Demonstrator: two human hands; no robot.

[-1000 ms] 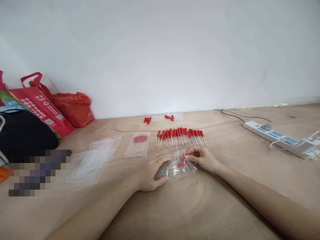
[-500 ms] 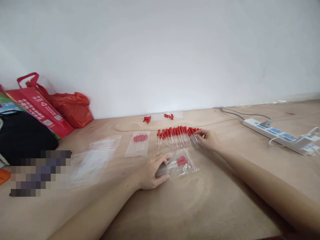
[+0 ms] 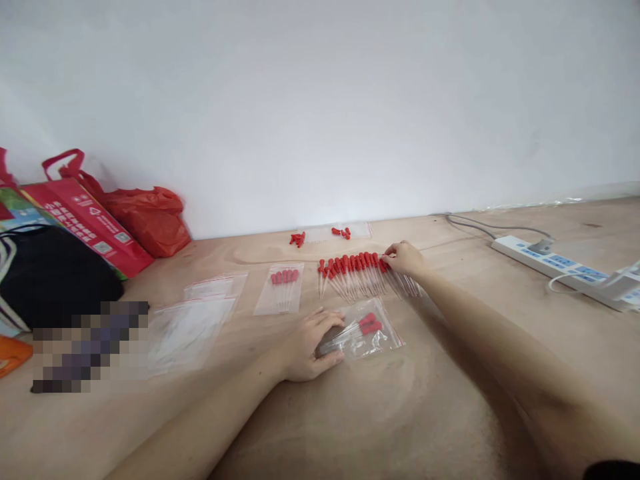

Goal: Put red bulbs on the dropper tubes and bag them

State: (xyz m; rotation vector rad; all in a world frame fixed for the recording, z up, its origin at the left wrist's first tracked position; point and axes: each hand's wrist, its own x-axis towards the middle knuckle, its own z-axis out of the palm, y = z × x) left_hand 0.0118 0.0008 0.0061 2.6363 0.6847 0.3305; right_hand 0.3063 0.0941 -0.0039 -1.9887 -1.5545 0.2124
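My left hand [image 3: 315, 343] lies on the table over the left end of a clear zip bag [image 3: 383, 340], its thumb and fingers apart around the bag's edge. Droppers with red bulbs [image 3: 370, 325] are inside that bag. Beyond it is a row of glass droppers with red bulbs [image 3: 350, 265], tips toward me. My right hand [image 3: 406, 259] is at the row's right end, thumb and fingers closed at a red bulb; its fingers partly hide what they grip. Left of the row lies another clear bag [image 3: 265, 303] with several red-bulbed droppers in it.
Flat plastic bags [image 3: 190, 333] lie at the left. Loose red bulbs [image 3: 297, 239] and a clear bag [image 3: 320, 232] are near the wall. A white power strip [image 3: 565, 267] is at the right. Red [image 3: 150, 220] and black [image 3: 55, 273] bags stand at the far left.
My right hand has moved up and away from me, from beside the dropper shafts to the red bulbs at the row's right end. My left hand stays on the bag. The view has shifted slightly.
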